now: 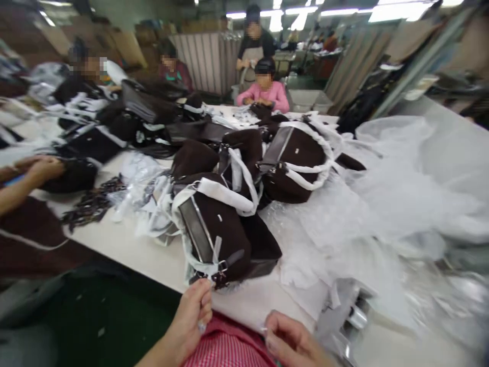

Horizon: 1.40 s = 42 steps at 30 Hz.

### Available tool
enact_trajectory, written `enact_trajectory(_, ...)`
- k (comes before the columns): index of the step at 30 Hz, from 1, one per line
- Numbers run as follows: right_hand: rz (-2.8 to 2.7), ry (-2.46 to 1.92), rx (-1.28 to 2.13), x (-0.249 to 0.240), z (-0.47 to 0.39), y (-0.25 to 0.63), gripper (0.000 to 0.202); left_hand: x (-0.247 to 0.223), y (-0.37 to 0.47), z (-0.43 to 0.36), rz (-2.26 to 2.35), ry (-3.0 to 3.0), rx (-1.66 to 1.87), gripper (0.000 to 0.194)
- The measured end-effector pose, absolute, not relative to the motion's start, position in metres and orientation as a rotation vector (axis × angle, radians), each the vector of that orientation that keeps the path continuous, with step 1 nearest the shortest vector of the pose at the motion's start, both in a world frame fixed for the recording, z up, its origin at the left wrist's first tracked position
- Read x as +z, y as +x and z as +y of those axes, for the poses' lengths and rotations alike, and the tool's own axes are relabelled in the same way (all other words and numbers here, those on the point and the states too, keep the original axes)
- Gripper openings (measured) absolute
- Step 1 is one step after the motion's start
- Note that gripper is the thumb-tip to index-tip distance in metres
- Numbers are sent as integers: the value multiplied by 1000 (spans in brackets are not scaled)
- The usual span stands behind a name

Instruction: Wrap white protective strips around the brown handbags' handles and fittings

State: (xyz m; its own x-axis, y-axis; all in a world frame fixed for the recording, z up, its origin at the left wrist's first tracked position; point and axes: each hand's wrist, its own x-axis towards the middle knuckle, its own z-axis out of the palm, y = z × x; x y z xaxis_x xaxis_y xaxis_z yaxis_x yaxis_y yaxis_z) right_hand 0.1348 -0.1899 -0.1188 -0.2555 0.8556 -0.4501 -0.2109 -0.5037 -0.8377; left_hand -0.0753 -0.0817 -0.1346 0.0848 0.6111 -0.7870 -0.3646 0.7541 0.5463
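Note:
My left hand (193, 313) is closed at the table's front edge, just below a dark brown handbag (229, 234). A small whitish, clear-looking bit shows under its fingers, too small to name. Lower right, my right hand (292, 339) has thumb and fingers pressed together, a tiny pale bit at their tips. The handbag lies on its side, with a grey-brown strip, metal rings and a handle (225, 196) wrapped in white padding. Its near buckle end lies right by my left fingertips; I cannot tell whether they touch.
More brown handbags (298, 158) with white-wrapped handles lie behind. Clear plastic bags (344, 219) spread over the right side of the table (153, 262). Dark chains or straps (93, 204) lie at left, near a co-worker's hand (44, 171). Other people work across the table.

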Motion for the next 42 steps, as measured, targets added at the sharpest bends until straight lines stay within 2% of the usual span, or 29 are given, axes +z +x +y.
enact_trajectory(4,-1155,-1040,2088,-79,-121,98,50,-150,-67,-99,1238,232,918,55)
enact_trajectory(10,-1335,-1322,1860,-107,-92,61,53,-167,-56,-117,1148,184,1094,52)
enact_trajectory(15,-806,-1006,2345,-110,-97,65,48,-174,-54,-119,1141,212,1128,52)
enact_trajectory(19,-570,-876,2505,-109,-94,72,38,-170,-55,-116,1107,204,1113,51)
enact_trajectory(28,-550,-927,2395,-115,-87,86,24,-161,-59,-111,1092,145,1077,46)
enact_trajectory(33,-841,-901,2227,-113,-85,72,35,-163,-56,-111,1107,145,1085,41)
enact_trajectory(42,-1467,-1538,2052,-140,-89,82,57,-163,-57,-113,1075,156,1099,44)
